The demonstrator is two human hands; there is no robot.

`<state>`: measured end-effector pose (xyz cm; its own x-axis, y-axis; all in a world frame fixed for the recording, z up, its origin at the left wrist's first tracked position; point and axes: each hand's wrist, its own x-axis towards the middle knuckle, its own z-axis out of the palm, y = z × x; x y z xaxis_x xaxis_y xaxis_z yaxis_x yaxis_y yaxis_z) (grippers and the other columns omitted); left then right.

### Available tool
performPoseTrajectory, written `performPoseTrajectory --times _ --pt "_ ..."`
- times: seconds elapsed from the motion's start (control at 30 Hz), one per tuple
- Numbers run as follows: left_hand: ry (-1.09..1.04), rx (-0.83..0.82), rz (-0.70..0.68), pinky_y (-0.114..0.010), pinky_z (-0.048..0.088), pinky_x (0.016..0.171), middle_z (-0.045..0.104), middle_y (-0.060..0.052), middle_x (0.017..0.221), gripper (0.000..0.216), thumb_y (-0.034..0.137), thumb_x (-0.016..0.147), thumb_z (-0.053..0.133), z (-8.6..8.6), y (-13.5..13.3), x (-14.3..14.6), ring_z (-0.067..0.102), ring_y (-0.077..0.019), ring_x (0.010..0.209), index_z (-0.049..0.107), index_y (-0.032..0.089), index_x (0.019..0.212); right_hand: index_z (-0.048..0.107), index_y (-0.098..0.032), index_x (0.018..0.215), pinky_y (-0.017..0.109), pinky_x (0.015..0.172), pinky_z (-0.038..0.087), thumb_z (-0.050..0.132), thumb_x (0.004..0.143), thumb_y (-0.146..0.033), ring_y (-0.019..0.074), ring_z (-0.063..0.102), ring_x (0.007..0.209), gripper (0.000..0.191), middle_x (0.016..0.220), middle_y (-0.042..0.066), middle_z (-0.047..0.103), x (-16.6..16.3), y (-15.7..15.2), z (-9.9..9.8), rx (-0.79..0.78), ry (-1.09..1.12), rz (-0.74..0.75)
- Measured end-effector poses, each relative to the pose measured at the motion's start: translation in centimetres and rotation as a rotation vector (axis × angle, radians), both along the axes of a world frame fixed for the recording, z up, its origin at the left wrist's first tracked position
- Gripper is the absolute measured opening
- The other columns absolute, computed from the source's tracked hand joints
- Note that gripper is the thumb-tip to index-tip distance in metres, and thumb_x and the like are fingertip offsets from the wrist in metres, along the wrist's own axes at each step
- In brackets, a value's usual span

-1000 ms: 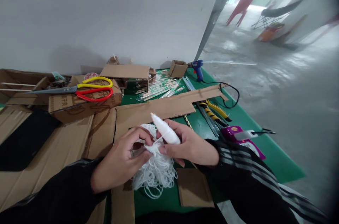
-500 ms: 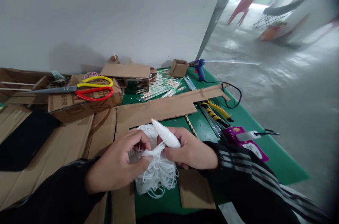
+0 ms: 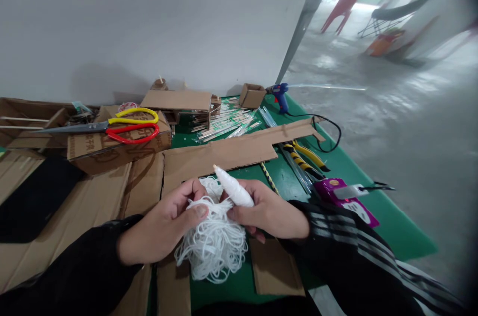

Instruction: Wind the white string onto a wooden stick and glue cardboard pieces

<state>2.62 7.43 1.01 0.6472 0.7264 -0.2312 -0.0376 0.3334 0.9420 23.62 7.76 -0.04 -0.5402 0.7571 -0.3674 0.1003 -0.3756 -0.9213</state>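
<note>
Loose white string (image 3: 214, 249) hangs in a tangle of loops between my two hands, above the green table top. My left hand (image 3: 170, 221) pinches the upper left part of this tangle between thumb and fingers. A tapered spool wound with white string (image 3: 234, 187) lies in my right hand (image 3: 267, 209), its narrow tip pointing up and to the left. The right thumb also presses strands against the spool's lower end. My right fingers behind the spool are partly hidden.
Scissors (image 3: 132, 127) with yellow and red handles rest on a cardboard box (image 3: 119, 152) at left. A cardboard strip (image 3: 224, 152) crosses behind my hands. Pliers (image 3: 309, 157), a purple device (image 3: 347, 201) and a blue glue gun (image 3: 281, 97) lie along the right side.
My left hand has shifted slightly left and its grip on the string has changed. The tangle spreads wider and further left. My right hand and the spool have barely moved.
</note>
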Motion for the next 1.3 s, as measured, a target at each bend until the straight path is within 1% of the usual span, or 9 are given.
performPoseTrajectory --times 0.17,0.33,0.47,0.53,0.6,0.77,0.93,1.1,1.3 --pt "0.121 0.051 -0.031 -0.019 0.031 0.053 0.038 0.007 0.07 0.015 0.026 0.091 0.048 -0.4 0.2 -0.4 0.031 -0.009 0.058 0.035 0.023 0.083 0.058 -0.015 0.093 0.011 0.027 0.036 0.06 0.072 -0.017 0.0031 0.038 0.032 0.021 0.046 -0.011 0.046 0.0 0.1 0.0 -0.001 0.017 0.008" --pt "0.503 0.398 0.006 -0.024 0.036 0.063 0.054 0.003 0.083 0.018 0.008 0.081 0.047 -0.2 0.3 -0.3 0.045 -0.0123 0.069 0.051 0.022 0.09 0.058 -0.014 0.088 0.012 0.029 0.037 0.065 0.07 -0.02 0.0035 0.039 0.033 0.02 0.046 -0.01 0.048 0.1 0.1 -0.5 0.018 0.066 -0.028" --pt "0.549 0.629 0.106 -0.027 0.036 0.07 0.05 0.002 0.078 0.016 0.005 0.074 0.048 0.2 0.4 -0.2 0.047 -0.0159 0.076 0.049 0.021 0.076 0.058 -0.015 0.086 0.013 0.028 0.036 0.069 0.068 -0.022 0.0037 0.038 0.032 0.022 0.045 -0.01 0.048 0.1 0.1 -0.7 -0.023 0.11 -0.046" --pt "0.507 0.665 0.125 -0.028 0.035 0.072 0.046 0.001 0.079 0.016 0.004 0.072 0.046 0.4 0.5 -0.2 0.045 -0.0171 0.08 0.048 0.02 0.072 0.058 -0.014 0.084 0.013 0.028 0.035 0.069 0.067 -0.022 0.0038 0.038 0.031 0.022 0.044 -0.01 0.046 0.0 0.1 -0.7 -0.049 0.1 -0.056" --pt "0.403 0.572 0.096 -0.028 0.035 0.071 0.044 0.0 0.08 0.015 0.005 0.074 0.045 0.3 0.5 -0.2 0.044 -0.0173 0.081 0.046 0.02 0.071 0.059 -0.014 0.084 0.013 0.028 0.034 0.069 0.067 -0.022 0.004 0.037 0.032 0.021 0.044 -0.01 0.046 0.0 0.2 -0.7 -0.068 0.068 -0.053" --pt "0.016 0.117 0.01 -0.026 0.035 0.064 0.045 0.0 0.081 0.007 0.013 0.077 0.047 -0.4 0.0 -0.2 0.042 -0.0147 0.072 0.047 0.02 0.075 0.059 -0.015 0.084 0.013 0.027 0.033 0.069 0.067 -0.023 0.0043 0.037 0.034 0.021 0.046 -0.009 0.047 -0.1 0.2 -0.7 -0.106 0.03 -0.011" --pt "-0.061 -0.164 0.051 -0.023 0.03 0.055 0.043 0.003 0.069 0.007 0.015 0.073 0.049 -0.9 -0.3 -0.3 0.037 -0.0118 0.06 0.045 0.02 0.073 0.059 -0.015 0.082 0.012 0.026 0.032 0.069 0.065 -0.022 0.0034 0.036 0.033 0.021 0.047 -0.009 0.047 -0.4 0.0 -0.8 -0.141 0.053 -0.046" --pt "0.024 -0.129 0.076 -0.021 0.026 0.049 0.038 0.006 0.062 0.008 0.014 0.079 0.043 -0.7 -0.1 -0.2 0.03 -0.0103 0.053 0.042 0.021 0.075 0.059 -0.014 0.081 0.012 0.024 0.031 0.072 0.064 -0.023 0.0031 0.038 0.032 0.023 0.051 -0.008 0.051 -0.5 -0.1 -1.1 -0.204 0.149 -0.022" --pt "0.16 0.023 0.087 -0.021 0.025 0.048 0.033 0.007 0.059 0.019 0.034 0.092 0.039 -0.3 0.0 -0.2 0.026 -0.0105 0.051 0.046 0.022 0.079 0.062 -0.013 0.094 0.011 0.024 0.03 0.067 0.073 -0.022 0.0045 0.034 0.026 0.024 0.038 -0.011 0.045 -0.1 0.1 -0.8 -0.216 0.265 -0.069"
